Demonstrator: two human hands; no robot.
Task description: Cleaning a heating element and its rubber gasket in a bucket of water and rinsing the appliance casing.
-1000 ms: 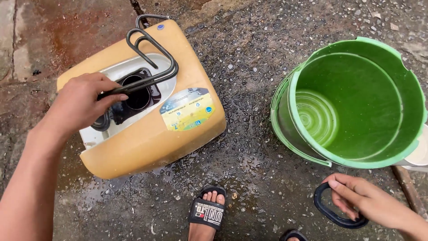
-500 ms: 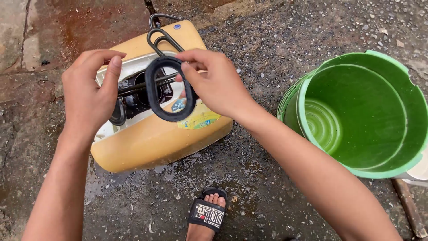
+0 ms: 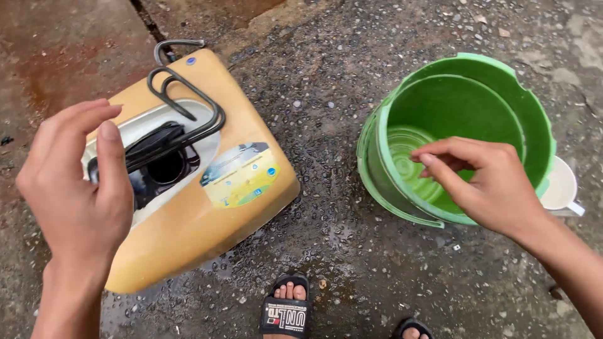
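L hand hovers at near left, over the near-left edge of the yellow casing. Fingers loosely curled, thumb up, palm empty; nothing gripped, and looks not to touch the casing, tho contact is hard to tell from this angle.

Casing lies flat on wet concrete ground, left half of scene, open face up so the inside is reachable from above. Grey inner panel has a dark round opening w/ a black ring-like part around it; exact seating of that part can't be told. Bent dark metal heating element lies across the opening, loops pointing far-left, one loop overhanging the casing's far edge.

R hand at right, over the near rim of the green bucket. Fingers pinched together pointing left into the bucket mouth, holds nothing visible. Whether fingertips touch the rim: can't tell.

Bucket tilts toward camera, mouth facing up-left, inside looks wet. Bucket well apart from casing, bare ground between.

White cup just beside bucket on right, partly hidden by it. Sandalled foot at near centre, second foot's edge further right.
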